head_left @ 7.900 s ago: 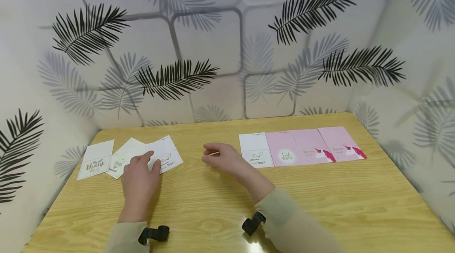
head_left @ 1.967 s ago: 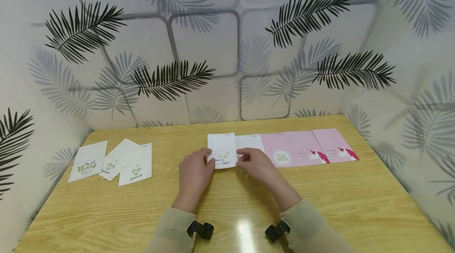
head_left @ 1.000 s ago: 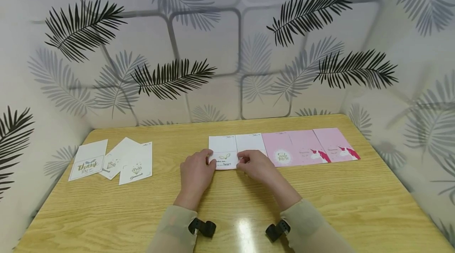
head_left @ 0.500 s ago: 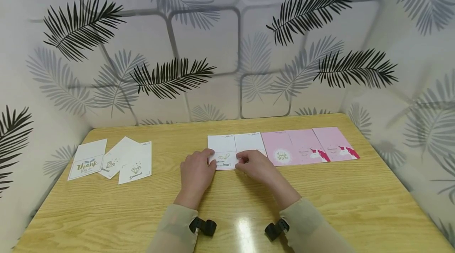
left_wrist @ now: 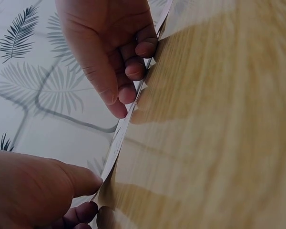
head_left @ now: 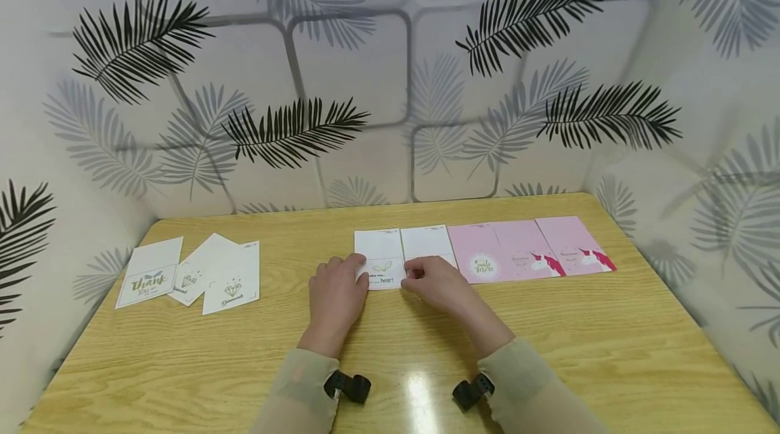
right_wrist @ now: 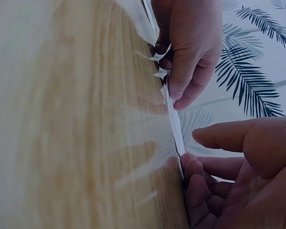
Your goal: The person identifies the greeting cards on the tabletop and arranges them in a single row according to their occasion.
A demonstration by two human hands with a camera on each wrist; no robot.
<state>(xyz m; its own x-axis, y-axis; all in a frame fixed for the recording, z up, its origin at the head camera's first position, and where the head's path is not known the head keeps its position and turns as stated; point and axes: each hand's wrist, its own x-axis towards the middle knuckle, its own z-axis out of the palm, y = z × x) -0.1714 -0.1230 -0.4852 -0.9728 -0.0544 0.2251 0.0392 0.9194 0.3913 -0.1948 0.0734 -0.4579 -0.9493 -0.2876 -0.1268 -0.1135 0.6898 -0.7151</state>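
Observation:
In the head view, a white card (head_left: 380,242) with gold wings and the word "heart" lies at the left end of a row of cards. My left hand (head_left: 336,293) grips its lower left edge with thumb and fingers. At the lower right edge, my right hand (head_left: 437,283) holds it with bent thumb and index finger. Both wrist views show the card edge-on, low over the table, between the left hand (left_wrist: 43,191) and the right hand (right_wrist: 248,171). A second white card (head_left: 424,241) adjoins it on the right, partly covered by my right hand.
Rightward, the row continues with a pink "Smile More" card (head_left: 477,251) and two pink unicorn cards (head_left: 524,244). At far left lie a "Thank you" card (head_left: 149,278) and two overlapping white diamond cards (head_left: 231,278). Leaf-patterned cloth (head_left: 365,82) stands behind the table (head_left: 274,366).
The heart card went from the left group to the row's left end, revealing a diamond card. Both hands moved to its edges. Over the last second, it has barely shifted.

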